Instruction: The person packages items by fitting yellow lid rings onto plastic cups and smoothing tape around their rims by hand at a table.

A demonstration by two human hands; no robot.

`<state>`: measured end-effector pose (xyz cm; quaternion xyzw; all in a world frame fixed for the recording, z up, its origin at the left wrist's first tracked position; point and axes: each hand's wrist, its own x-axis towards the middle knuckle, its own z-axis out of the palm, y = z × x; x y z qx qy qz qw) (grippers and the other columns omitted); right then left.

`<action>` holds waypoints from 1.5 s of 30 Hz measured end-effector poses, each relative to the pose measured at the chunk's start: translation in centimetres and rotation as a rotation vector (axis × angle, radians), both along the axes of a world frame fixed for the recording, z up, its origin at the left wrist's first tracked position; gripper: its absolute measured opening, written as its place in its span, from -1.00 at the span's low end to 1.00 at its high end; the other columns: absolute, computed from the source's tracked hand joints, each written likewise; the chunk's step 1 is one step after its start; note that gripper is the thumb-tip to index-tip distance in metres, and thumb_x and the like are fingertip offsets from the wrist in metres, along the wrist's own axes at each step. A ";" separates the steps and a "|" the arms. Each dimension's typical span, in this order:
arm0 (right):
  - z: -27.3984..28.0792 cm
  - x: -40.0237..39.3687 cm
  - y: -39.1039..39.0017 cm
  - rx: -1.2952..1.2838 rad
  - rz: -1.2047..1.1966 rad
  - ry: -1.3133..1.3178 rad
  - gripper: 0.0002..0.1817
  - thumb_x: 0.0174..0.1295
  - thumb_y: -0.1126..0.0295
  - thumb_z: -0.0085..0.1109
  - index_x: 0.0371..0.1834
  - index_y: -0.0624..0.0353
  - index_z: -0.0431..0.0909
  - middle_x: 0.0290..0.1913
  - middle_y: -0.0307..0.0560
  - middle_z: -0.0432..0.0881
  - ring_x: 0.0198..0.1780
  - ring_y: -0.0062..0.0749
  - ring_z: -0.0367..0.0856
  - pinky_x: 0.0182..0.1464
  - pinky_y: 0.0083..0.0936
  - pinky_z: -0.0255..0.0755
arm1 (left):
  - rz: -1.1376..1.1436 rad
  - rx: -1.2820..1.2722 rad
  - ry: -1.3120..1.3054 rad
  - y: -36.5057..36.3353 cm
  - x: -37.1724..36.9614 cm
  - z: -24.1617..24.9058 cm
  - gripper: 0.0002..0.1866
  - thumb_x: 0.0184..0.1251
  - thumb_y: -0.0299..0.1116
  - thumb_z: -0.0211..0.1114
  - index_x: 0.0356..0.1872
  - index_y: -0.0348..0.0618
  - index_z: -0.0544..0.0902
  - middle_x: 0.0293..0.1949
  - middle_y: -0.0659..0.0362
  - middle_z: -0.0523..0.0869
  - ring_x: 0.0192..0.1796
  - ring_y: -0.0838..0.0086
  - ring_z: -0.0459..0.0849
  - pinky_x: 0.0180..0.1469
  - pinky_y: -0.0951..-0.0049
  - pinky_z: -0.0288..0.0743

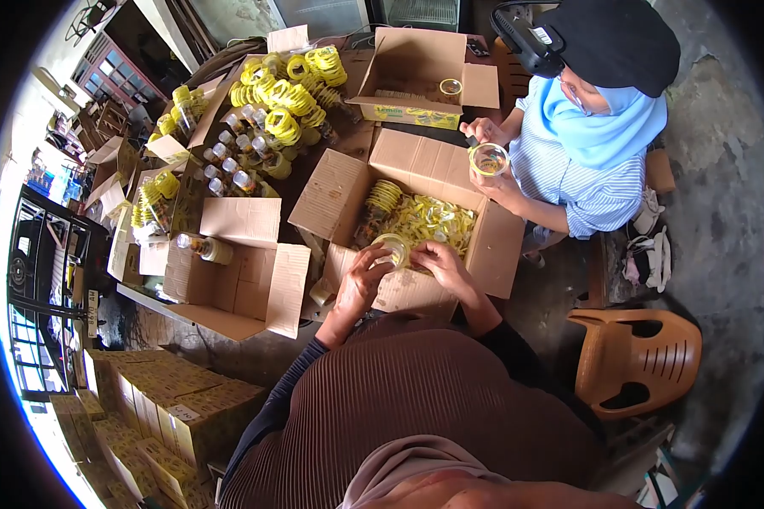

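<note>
Both hands, left (363, 280) and right (441, 261), grip narrow on lid (394, 248) over open carton (416, 293).

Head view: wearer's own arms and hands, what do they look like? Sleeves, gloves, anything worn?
Both hands, left hand and right hand, are bare: no gloves, and no rings or watch that can be made out. Dark navy long sleeves run to about the wrists. Over them sits a brown, finely ribbed pleated top. No markings or logos are visible.
</note>
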<state>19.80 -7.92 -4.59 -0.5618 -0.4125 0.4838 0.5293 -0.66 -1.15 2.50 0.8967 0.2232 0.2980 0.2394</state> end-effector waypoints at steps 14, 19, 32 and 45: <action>-2.5 4.7 0.1 0.053 -0.197 -0.702 -0.88 0.06 0.58 0.26 -0.31 0.21 0.66 -0.34 0.05 0.63 -0.25 -0.09 0.66 -0.19 -0.27 0.51 | 0.085 -0.189 -0.054 0.7 -0.9 -0.2 -0.87 0.01 -0.57 0.48 -0.38 -0.22 0.73 0.24 0.07 0.51 0.33 0.11 0.50 0.29 0.18 0.47; -6.3 4.2 0.8 -0.117 0.189 -1.180 -0.83 0.21 0.39 0.12 -0.36 0.21 0.69 -0.24 0.13 0.60 -0.18 -0.03 0.64 -0.13 -0.21 0.54 | 0.079 -0.218 -0.082 0.6 -1.3 -1.1 -0.83 0.00 -0.53 0.52 -0.39 -0.22 0.68 0.31 -0.02 0.43 0.31 0.10 0.51 0.31 0.17 0.46; -12.1 3.7 1.7 -0.098 0.202 -1.448 -0.86 0.09 0.47 0.10 -0.47 0.22 0.67 -0.28 0.10 0.60 -0.11 -0.02 0.61 -0.13 -0.15 0.56 | 0.097 -0.210 -0.054 0.2 -1.5 -1.7 -0.81 0.03 -0.49 0.51 -0.38 -0.24 0.63 0.27 -0.09 0.44 0.29 0.03 0.52 0.28 0.12 0.45; -3.0 5.6 1.5 -0.213 0.156 -0.670 -0.85 0.18 0.34 0.28 -0.29 0.18 0.64 -0.33 0.04 0.68 -0.25 -0.11 0.68 -0.19 -0.27 0.48 | 0.184 -0.283 -0.099 1.3 -2.2 -1.8 -0.85 0.08 -0.54 0.47 -0.36 -0.33 0.65 0.25 -0.09 0.49 0.29 0.15 0.52 0.07 0.30 0.68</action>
